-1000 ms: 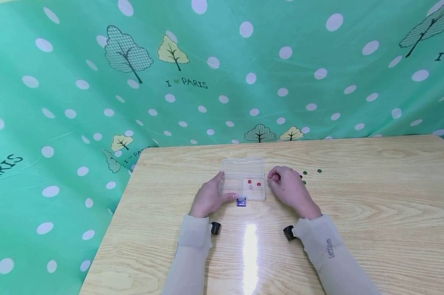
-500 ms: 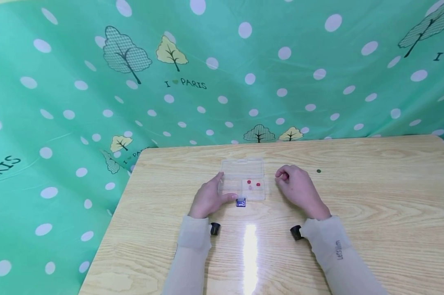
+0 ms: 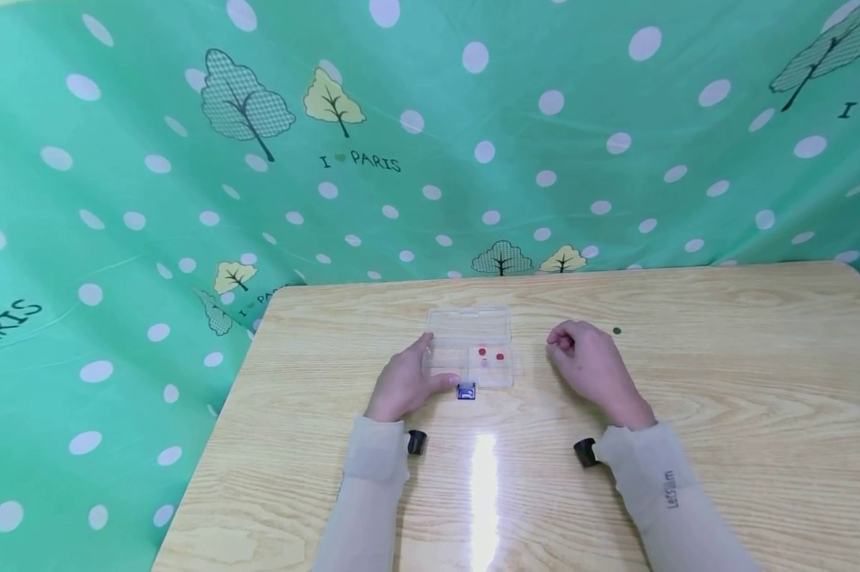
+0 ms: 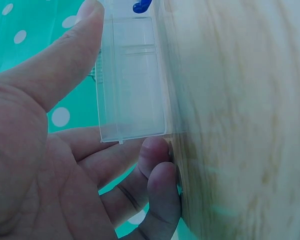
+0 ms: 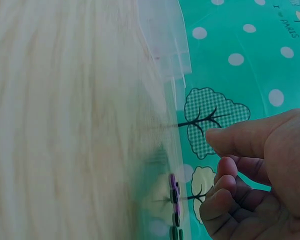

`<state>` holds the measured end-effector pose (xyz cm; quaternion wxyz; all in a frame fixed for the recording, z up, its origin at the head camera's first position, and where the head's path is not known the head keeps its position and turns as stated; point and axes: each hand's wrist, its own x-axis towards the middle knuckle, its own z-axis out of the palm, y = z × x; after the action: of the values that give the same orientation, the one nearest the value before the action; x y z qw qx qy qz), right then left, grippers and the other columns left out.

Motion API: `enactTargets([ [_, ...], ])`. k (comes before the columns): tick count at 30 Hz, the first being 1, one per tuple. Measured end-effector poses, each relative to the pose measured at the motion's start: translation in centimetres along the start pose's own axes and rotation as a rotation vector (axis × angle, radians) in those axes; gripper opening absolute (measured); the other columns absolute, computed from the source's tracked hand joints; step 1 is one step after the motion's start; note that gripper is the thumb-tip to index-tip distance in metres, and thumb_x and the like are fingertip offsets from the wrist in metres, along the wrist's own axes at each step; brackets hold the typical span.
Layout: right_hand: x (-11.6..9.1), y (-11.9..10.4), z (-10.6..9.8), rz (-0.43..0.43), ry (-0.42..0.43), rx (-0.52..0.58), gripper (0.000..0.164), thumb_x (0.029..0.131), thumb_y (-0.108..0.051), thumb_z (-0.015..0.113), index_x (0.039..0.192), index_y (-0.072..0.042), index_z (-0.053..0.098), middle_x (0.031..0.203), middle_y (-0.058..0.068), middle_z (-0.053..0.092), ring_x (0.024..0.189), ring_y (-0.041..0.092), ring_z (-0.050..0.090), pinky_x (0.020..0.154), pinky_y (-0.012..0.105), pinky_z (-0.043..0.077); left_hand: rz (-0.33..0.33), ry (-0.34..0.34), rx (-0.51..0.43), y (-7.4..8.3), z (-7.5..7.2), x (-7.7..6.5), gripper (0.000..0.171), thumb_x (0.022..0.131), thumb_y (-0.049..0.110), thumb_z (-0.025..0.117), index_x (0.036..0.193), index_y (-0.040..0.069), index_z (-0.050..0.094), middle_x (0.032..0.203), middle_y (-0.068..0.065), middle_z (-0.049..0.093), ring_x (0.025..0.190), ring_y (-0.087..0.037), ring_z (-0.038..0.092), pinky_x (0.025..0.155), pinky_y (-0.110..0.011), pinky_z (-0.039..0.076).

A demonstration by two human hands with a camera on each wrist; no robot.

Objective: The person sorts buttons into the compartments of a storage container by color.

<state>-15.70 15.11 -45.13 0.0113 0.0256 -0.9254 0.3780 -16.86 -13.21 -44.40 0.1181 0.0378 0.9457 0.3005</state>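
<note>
Nearest, a white glare point(image 3: 483, 500) is marking the wooden table point(image 3: 272, 508). The left hand point(image 3: 403, 383) is gripping one end of an open clear box point(image 3: 446, 360), which is lying on the table, holding red discs point(image 3: 499, 357). The right hand point(image 3: 588, 365) is curving loosely, ungrasping, near a green disc point(image 3: 617, 330). Spotted cloth point(image 3: 372, 230) is hanging behind.

The head view looks forward and down; wrist views, low and close, share its clear box point(image 3: 468, 348).

Clear box point(image 3: 469, 327); 2 red discs point(image 3: 499, 357); blue-and-white tag point(image 3: 466, 392); white-dotted green curtain point(image 3: 594, 71); light-brown, wood-grained tabletop point(image 3: 744, 381).
</note>
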Motion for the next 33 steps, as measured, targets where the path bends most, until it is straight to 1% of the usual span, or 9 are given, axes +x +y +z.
enactTargets([
  [7,-0.2,0.8,-0.6,-0.025,0.018,0.005,0.010,0.097,-0.007,0.062,0.100,-0.001,0.068,0.088,0.009,0.060,0.080,0.024,0.054,0.071,0.036,0.046,0.002,-0.001,-0.001,0.0,0.0,0.1,0.098,0.080,0.041,0.083,0.156,0.004,0.033,0.153,-0.018,0.044,0.139,-0.038,0.043,0.113,-0.050,0.039],
  [13,-0.3,1.3,-1.1,-0.015,0.021,0.006,0.011,0.097,-0.009,0.061,0.101,-0.003,0.069,0.088,0.009,0.061,0.079,0.024,0.054,0.072,0.036,0.046,0.002,-0.002,-0.005,0.1,0.0,0.2,0.098,0.081,0.042,0.083,0.156,0.005,0.033,0.153,-0.018,0.045,0.139,-0.038,0.044,0.113,-0.050,0.039],
  [16,-0.4,1.5,-1.4,-0.004,0.018,0.013,0.011,0.097,-0.010,0.063,0.102,-0.004,0.070,0.087,0.008,0.061,0.077,0.023,0.052,0.069,0.035,0.044,0.002,-0.004,-0.002,0.2,0.0,0.1,0.098,0.081,0.042,0.083,0.157,0.005,0.033,0.153,-0.017,0.045,0.139,-0.037,0.044,0.113,-0.049,0.039],
  [22,-0.5,1.9,-1.8,0.010,-0.005,0.015,0.013,0.097,-0.012,0.064,0.104,-0.002,0.069,0.085,0.007,0.058,0.074,0.021,0.050,0.065,0.034,0.042,0.000,-0.007,-0.004,0.1,0.0,0.2,0.097,0.081,0.042,0.083,0.157,0.006,0.033,0.154,-0.017,0.044,0.140,-0.037,0.043,0.113,-0.049,0.039],
  [27,-0.7,2.1,-2.1,0.032,-0.014,0.006,0.014,0.096,-0.013,0.064,0.105,-0.002,0.066,0.088,0.008,0.059,0.077,0.023,0.051,0.068,0.035,0.043,0.003,-0.010,-0.004,0.0,0.0,0.3,0.097,0.081,0.041,0.082,0.157,0.006,0.033,0.155,-0.016,0.043,0.141,-0.036,0.042,0.114,-0.049,0.038],
  [33,-0.7,2.7,-2.2,0.033,-0.036,0.001,0.016,0.095,-0.012,0.065,0.108,-0.001,0.067,0.090,0.009,0.059,0.079,0.024,0.051,0.069,0.036,0.043,0.006,-0.004,0.004,-0.1,0.1,0.2,0.097,0.081,0.042,0.082,0.157,0.005,0.033,0.154,-0.017,0.043,0.140,-0.037,0.042,0.114,-0.049,0.038],
])
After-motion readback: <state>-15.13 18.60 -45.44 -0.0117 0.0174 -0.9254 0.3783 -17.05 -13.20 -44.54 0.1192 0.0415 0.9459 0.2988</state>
